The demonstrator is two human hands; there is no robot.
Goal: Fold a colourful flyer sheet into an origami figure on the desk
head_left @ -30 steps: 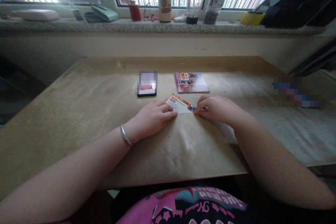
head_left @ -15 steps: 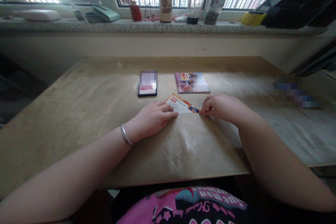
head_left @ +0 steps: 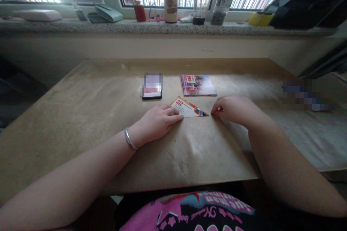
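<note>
A sheet of paper [head_left: 189, 111] folded into a triangle lies flat on the table, white with print and an orange patterned border. My left hand [head_left: 161, 121], a silver bangle at its wrist, rests over the paper's left corner with its index finger stretched along the lower edge. Just beyond the pointed right corner is my right hand [head_left: 230, 110]. Its fingertips are pinched together on the tabletop, a small gap from the paper, and nothing shows between them.
Behind the paper lie a phone [head_left: 152, 86] and a stack of colourful printed sheets [head_left: 200, 85]. A blurred item [head_left: 309, 95] lies far right on the table [head_left: 108, 122]. Bottles, a red container [head_left: 140, 11] and other items stand on the windowsill [head_left: 151, 27].
My right hand has let go of the paper's right corner and moved slightly right, uncovering the tip. My left hand stays on the paper.
</note>
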